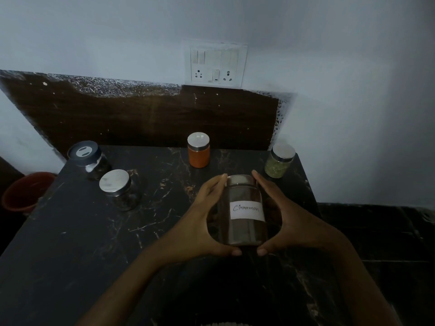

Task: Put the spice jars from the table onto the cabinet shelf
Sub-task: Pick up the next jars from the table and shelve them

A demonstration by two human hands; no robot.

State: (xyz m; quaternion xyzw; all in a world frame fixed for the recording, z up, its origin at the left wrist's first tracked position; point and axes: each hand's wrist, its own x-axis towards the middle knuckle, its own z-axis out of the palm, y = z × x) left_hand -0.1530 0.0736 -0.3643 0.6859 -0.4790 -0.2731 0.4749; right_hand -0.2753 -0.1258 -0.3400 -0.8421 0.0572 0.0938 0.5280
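Observation:
A glass jar of brown powder with a white label reading "Cinnamon" point(244, 228) and a steel lid is held between both hands above the black marble table point(94, 243). My left hand point(200, 222) cups its left side and my right hand point(282, 220) cups its right side, thumbs under the base. On the table stand an orange jar point(199, 153) at the back middle, a green-filled jar point(279, 164) at the back right, a dark jar with a steel lid point(122, 190) on the left, and a black-lidded jar point(89, 161) at the back left.
A dark wooden panel point(153, 116) backs the table, with a white switch and socket board point(216, 64) on the wall above it. A red bucket point(26, 191) sits on the floor left of the table. Dark floor tiles lie to the right.

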